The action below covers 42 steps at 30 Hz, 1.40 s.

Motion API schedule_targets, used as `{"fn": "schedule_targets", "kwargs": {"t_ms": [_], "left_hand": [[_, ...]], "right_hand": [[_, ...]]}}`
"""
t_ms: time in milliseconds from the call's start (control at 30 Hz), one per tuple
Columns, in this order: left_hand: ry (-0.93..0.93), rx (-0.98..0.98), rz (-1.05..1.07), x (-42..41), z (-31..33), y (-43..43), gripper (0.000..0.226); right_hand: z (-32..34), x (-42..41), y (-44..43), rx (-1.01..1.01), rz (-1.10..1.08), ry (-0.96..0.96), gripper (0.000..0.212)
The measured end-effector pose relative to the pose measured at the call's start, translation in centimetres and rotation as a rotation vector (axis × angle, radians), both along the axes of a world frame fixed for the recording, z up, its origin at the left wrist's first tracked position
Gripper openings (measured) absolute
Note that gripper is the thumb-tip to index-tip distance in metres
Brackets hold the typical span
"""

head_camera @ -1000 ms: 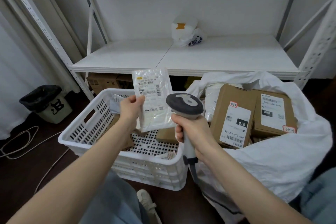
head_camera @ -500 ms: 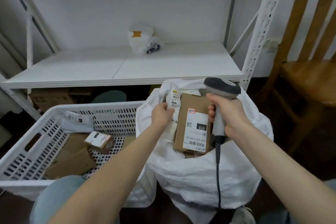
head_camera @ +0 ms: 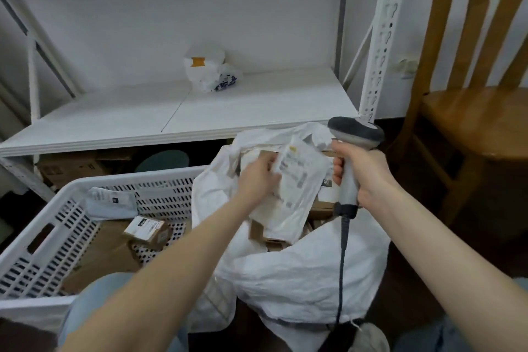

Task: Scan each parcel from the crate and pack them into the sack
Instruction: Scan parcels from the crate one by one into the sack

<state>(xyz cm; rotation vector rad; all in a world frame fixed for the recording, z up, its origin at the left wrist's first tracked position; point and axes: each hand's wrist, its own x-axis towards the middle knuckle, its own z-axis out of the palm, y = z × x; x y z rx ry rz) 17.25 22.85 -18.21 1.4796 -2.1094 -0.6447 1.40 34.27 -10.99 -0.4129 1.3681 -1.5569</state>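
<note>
My left hand grips a clear plastic parcel with a printed label, holding it flat over the mouth of the white sack. Brown cardboard boxes show inside the sack beneath it. My right hand holds the grey barcode scanner by its handle, just right of the parcel, with its cable hanging down. The white perforated crate stands to the left. It holds a small labelled box, a larger brown box and a white pouch.
A white metal shelf runs behind the crate and sack, with a crumpled white bag on it. Cardboard boxes sit under the shelf. A wooden chair stands at the right. My knees are at the bottom edge.
My left hand has carried the plastic parcel from above the crate rightward to the sack's mouth and laid it over the boxes. The view has swung right; the scanner hand stays beside the sack.
</note>
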Motion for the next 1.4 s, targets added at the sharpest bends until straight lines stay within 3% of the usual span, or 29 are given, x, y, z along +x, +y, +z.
{"fn": "schedule_targets", "kwargs": {"t_ms": [133, 300, 400, 467, 600, 700, 800, 900, 967, 1033, 1100, 1200, 1333, 1400], "left_hand": [[-0.383, -0.174, -0.092, -2.7, -4.1, 2.6, 0.047], [-0.354, -0.217, -0.159, -2.4, -2.8, 1.7, 0.077], [-0.664, -0.235, -0.266, -1.2, -3.9, 2.1, 0.072], [-0.748, -0.168, -0.367, -0.6, -5.1, 2.5, 0.064], [-0.363, -0.084, -0.341, 1.0, -2.7, 2.9, 0.039], [-0.220, 0.002, -0.339, 2.7, 0.0, 5.1, 0.028], [-0.343, 0.074, -0.476, 3.6, 0.3, 9.0, 0.056], [-0.683, -0.076, -0.610, 4.1, -2.4, 11.9, 0.088], [-0.776, -0.176, -0.566, 4.1, -3.8, 12.8, 0.080], [-0.761, -0.182, -0.470, 3.8, -3.8, 13.1, 0.055], [-0.635, -0.114, -0.352, 3.3, -2.6, 12.8, 0.029], [-0.331, -0.070, -0.203, 2.6, 2.5, 10.8, 0.019], [-0.116, -0.131, -0.260, 2.2, 7.5, 8.9, 0.036], [-0.128, -0.138, -0.287, 2.2, 6.8, 8.3, 0.038]], "right_hand": [[-0.6, -0.8, 0.9, -0.002, -0.020, -0.006, 0.019], [-1.6, -1.0, 0.9, 0.004, -0.030, -0.013, 0.020], [-2.2, -0.2, 0.6, 0.013, -0.006, 0.002, 0.016], [-2.5, 0.5, 0.6, 0.030, 0.014, 0.036, 0.017], [-3.0, 1.5, 0.7, 0.061, 0.054, 0.059, 0.019], [-2.7, 2.3, 1.4, 0.064, 0.096, 0.053, 0.015], [-2.7, 2.9, 2.3, 0.070, 0.115, 0.082, 0.013], [-2.9, 3.2, 3.4, 0.071, 0.119, 0.114, 0.014], [-3.0, 3.3, 4.3, 0.070, 0.129, 0.127, 0.014], [-2.9, 3.1, 5.1, 0.059, 0.126, 0.136, 0.014], [-2.4, 2.9, 6.0, 0.041, 0.125, 0.162, 0.014], [-1.7, 1.9, 6.9, -0.022, 0.109, 0.228, 0.012], [-0.7, 0.4, 7.2, -0.082, 0.070, 0.249, 0.012], [-0.1, -0.3, 7.1, -0.073, 0.064, 0.271, 0.013]]}}
